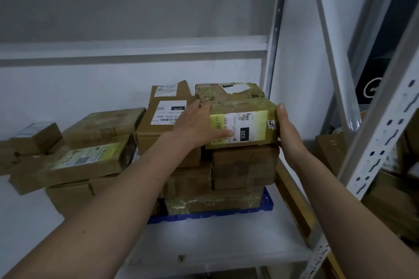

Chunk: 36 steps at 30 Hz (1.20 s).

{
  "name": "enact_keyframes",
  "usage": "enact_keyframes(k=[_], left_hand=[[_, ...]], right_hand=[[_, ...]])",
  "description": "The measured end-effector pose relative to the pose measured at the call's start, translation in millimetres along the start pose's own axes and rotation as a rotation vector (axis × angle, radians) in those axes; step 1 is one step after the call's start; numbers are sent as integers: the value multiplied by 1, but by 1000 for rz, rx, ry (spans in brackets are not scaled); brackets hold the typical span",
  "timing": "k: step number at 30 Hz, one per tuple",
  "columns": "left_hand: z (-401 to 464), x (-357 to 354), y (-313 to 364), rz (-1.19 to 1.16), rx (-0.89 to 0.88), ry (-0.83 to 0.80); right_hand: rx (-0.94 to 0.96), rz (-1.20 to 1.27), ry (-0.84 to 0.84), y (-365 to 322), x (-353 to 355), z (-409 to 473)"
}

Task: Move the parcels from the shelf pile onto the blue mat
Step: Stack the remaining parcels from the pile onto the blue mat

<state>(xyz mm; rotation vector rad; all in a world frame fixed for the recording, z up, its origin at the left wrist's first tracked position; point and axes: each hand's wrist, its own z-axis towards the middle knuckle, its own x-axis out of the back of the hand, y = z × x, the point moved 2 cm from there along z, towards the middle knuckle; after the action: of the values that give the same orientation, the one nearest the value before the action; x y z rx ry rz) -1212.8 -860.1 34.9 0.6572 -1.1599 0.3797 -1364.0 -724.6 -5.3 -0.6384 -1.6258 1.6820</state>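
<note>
Both forearms reach in over the shelf (215, 240), left hand (195, 125) flat on one side and right hand (289, 130) flat on the other of the taped top parcel (242, 120), clamping it atop the stack on the blue mat (210, 214); several boxes look already moved, while the loose pile (86, 156) further left remains.

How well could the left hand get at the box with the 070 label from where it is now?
Probably yes. The left hand rests on the left side of the taped box, right beside the 070 box, whose labelled top lies bare. But the hand is busy: together with the right hand it holds the taped box.
</note>
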Motion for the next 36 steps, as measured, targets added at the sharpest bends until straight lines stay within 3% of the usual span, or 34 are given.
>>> enact_keyframes(k=[7, 10, 13, 25, 36], left_hand=[[-14, 34, 4, 1, -34, 125], [-24, 51, -6, 33, -1, 173], [-39, 65, -22, 59, 64, 215], [-148, 101, -147, 201, 371, 188], [-260, 137, -278, 222, 490, 57]], right_hand=[[509, -659, 174, -41, -8, -10], [660, -969, 85, -62, -31, -18], [722, -1119, -57, -76, -58, -26], [846, -1052, -464, -103, -193, -98], [882, -1057, -687, -95, -339, -199]])
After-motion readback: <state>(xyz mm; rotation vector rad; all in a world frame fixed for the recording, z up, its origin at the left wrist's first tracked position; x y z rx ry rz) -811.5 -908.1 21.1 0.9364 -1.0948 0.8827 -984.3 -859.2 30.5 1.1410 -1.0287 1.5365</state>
